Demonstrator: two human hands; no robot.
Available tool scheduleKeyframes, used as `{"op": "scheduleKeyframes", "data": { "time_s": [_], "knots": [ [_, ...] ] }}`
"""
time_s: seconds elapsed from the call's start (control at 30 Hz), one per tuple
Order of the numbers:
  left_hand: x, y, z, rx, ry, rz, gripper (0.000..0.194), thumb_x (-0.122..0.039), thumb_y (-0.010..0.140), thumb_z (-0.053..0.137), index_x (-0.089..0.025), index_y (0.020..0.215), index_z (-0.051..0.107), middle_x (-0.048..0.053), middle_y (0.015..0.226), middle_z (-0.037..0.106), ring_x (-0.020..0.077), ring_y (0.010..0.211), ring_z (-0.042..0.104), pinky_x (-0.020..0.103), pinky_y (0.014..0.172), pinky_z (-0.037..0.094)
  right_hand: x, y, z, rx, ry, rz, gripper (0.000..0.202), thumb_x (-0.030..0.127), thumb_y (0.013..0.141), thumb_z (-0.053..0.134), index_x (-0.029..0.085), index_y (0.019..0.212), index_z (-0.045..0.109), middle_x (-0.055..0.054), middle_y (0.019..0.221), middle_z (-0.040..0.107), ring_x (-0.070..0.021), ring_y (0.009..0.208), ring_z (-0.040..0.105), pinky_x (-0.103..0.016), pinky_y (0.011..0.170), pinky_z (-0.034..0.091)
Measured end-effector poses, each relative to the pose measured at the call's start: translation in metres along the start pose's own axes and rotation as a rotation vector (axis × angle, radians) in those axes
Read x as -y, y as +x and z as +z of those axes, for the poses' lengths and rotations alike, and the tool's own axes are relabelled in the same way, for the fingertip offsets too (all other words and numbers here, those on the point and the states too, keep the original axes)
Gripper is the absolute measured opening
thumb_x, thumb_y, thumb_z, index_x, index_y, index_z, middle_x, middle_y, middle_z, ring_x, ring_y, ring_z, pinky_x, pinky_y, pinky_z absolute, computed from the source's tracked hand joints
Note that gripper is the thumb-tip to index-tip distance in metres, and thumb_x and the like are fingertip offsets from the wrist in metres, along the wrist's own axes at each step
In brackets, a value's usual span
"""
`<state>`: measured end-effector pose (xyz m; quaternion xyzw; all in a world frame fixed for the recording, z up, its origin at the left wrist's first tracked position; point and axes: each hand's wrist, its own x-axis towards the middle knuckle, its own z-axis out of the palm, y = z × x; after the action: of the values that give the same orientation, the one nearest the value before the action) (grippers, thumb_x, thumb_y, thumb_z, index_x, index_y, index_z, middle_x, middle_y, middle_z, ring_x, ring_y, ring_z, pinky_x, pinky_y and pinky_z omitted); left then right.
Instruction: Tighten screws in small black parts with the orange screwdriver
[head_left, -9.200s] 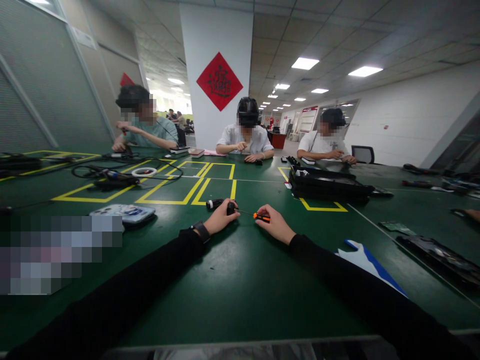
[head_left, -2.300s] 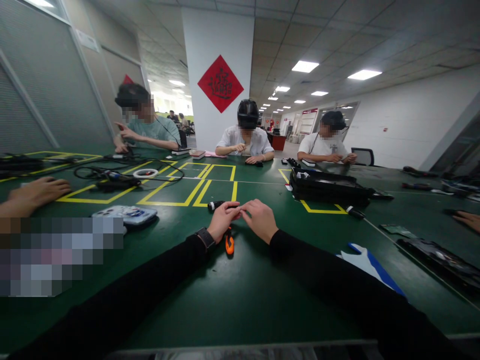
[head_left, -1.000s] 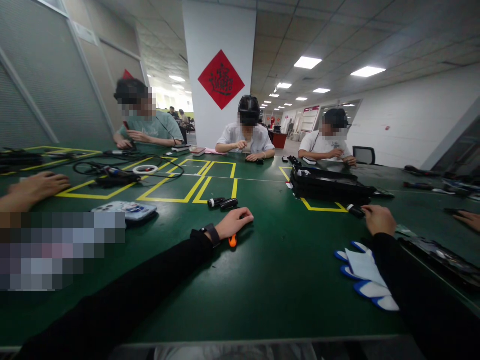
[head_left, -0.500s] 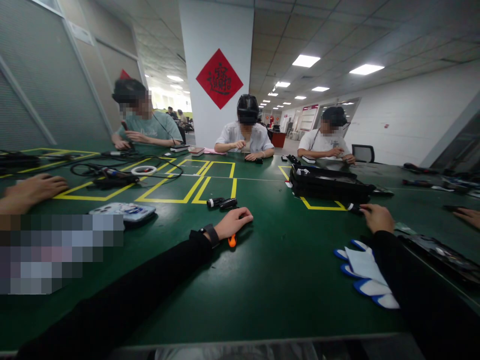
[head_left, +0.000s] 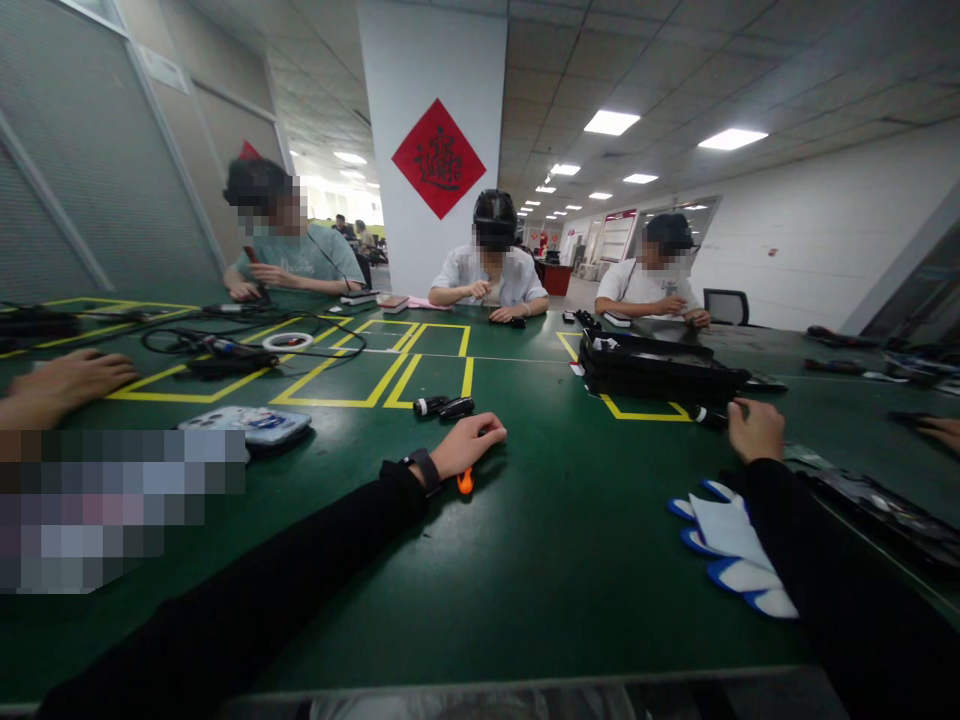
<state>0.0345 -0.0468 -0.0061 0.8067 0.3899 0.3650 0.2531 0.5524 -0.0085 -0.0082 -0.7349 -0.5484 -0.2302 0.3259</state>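
My left hand rests on the green table, fingers curled together. What it holds, if anything, is hidden. An orange piece shows below it, beside the wrist strap. Just beyond lie two short black cylinders, one with a white end. On the right, my right hand has its fingers curled in, and its palm is hidden. A black cylinder with a white end lies beside its fingertips. Under my right forearm is a white and blue scalloped item.
Black stacked trays stand ahead of my right hand. A patterned case, cables and a white ring lie to the left. Another person's hand rests at far left. Several people sit across the table. An open black case lies at right.
The fingers of my right hand have drawn back slightly from the black cylinder and curled in more. My left hand has hardly moved.
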Motion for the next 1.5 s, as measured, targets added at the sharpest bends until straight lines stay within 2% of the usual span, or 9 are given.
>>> {"op": "scheduleKeyframes", "data": {
  "time_s": [0.13, 0.27, 0.43, 0.53, 0.6, 0.77, 0.93, 1.1, 1.5],
  "knots": [
    [-0.001, 0.003, -0.004, -0.097, 0.089, 0.039, 0.023, -0.034, 0.080, 0.041, -0.017, 0.080, 0.057, 0.003, 0.077, 0.059, 0.0151, 0.074, 0.053, 0.028, 0.072, 0.041, 0.057, 0.023, -0.029, -0.190, 0.116, -0.065, 0.023, 0.022, 0.080, 0.041, 0.011, 0.095, 0.056, -0.016, 0.097, 0.054, -0.0194, 0.100, 0.040, -0.030, 0.088, 0.027],
    [0.004, 0.006, -0.022, -0.344, 0.443, 0.049, 0.016, -0.023, 0.077, 0.045, -0.018, 0.086, 0.056, 0.007, 0.087, 0.056, 0.0209, 0.087, 0.048, 0.034, 0.079, 0.036, 0.155, 0.037, -0.077, -0.167, 0.395, -0.252, 0.023, 0.025, 0.079, 0.046, 0.013, 0.095, 0.056, -0.012, 0.107, 0.049, -0.0175, 0.097, 0.044, -0.028, 0.082, 0.034],
    [0.025, 0.006, -0.044, -0.343, 0.675, 0.056, 0.029, -0.033, 0.075, 0.050, -0.020, 0.101, 0.055, 0.010, 0.100, 0.055, 0.0262, 0.099, 0.042, 0.040, 0.086, 0.029, 0.292, -0.033, -0.126, 0.525, 0.714, -0.699, 0.029, 0.036, 0.084, 0.040, 0.018, 0.101, 0.056, -0.002, 0.086, 0.058, -0.0133, 0.075, 0.053, -0.024, 0.068, 0.038],
    [0.038, 0.005, -0.046, -0.273, 0.687, 0.083, 0.037, -0.035, 0.073, 0.053, -0.020, 0.107, 0.053, 0.010, 0.102, 0.056, 0.0274, 0.104, 0.039, 0.042, 0.091, 0.023, 0.347, -0.096, -0.120, 0.888, 0.656, -0.965, 0.036, 0.044, 0.080, 0.046, 0.023, 0.107, 0.054, 0.000, 0.076, 0.060, -0.0132, 0.067, 0.054, -0.022, 0.062, 0.037],
    [0.043, 0.004, -0.046, -0.232, 0.688, 0.093, 0.038, -0.034, 0.073, 0.053, -0.020, 0.109, 0.051, 0.010, 0.102, 0.058, 0.0272, 0.107, 0.038, 0.043, 0.094, 0.019, 0.368, -0.126, -0.103, 0.925, 0.573, -1.000, 0.037, 0.049, 0.079, 0.044, 0.028, 0.107, 0.054, 0.000, 0.080, 0.062, -0.0151, 0.071, 0.056, -0.023, 0.062, 0.037],
    [0.044, 0.004, -0.046, -0.172, 0.669, 0.117, 0.032, -0.030, 0.073, 0.054, -0.023, 0.104, 0.054, 0.007, 0.099, 0.060, 0.0251, 0.103, 0.041, 0.045, 0.096, 0.015, 0.377, -0.147, -0.068, 0.768, 0.309, -0.855, 0.037, 0.055, 0.075, 0.045, 0.021, 0.087, 0.056, -0.006, 0.074, 0.063, -0.0210, 0.067, 0.059, -0.028, 0.058, 0.039],
    [0.039, 0.004, -0.043, -0.090, 0.614, 0.176, 0.033, -0.029, 0.074, 0.054, -0.023, 0.106, 0.053, 0.007, 0.098, 0.060, 0.0242, 0.099, 0.045, 0.044, 0.095, 0.021, 0.352, -0.133, -0.062, 0.870, 0.242, -0.603, 0.025, 0.030, 0.072, 0.052, 0.016, 0.092, 0.050, -0.010, 0.079, 0.063, -0.0217, 0.067, 0.059, -0.028, 0.057, 0.039],
    [0.029, 0.001, -0.031, 0.025, 0.411, 0.210, 0.036, -0.027, 0.075, 0.052, -0.022, 0.111, 0.050, 0.007, 0.107, 0.056, 0.0215, 0.099, 0.049, 0.037, 0.090, 0.033, 0.328, -0.120, -0.045, 0.779, 0.595, -0.337, 0.041, 0.021, 0.074, 0.047, 0.012, 0.114, 0.039, -0.008, 0.078, 0.060, -0.0170, 0.061, 0.056, -0.028, 0.059, 0.041],
    [0.020, -0.001, -0.026, -0.031, -0.349, -0.034, 0.057, -0.027, 0.058, 0.070, -0.014, 0.109, 0.047, 0.010, 0.097, 0.063, 0.0176, 0.084, 0.060, 0.035, 0.080, 0.045, 0.339, -0.126, -0.024, 0.790, 1.061, -0.144, 0.032, 0.035, 0.068, 0.061, 0.017, 0.093, 0.054, 0.002, 0.065, 0.056, -0.0058, 0.041, 0.042, -0.019, 0.037, 0.034]
  ]
}}
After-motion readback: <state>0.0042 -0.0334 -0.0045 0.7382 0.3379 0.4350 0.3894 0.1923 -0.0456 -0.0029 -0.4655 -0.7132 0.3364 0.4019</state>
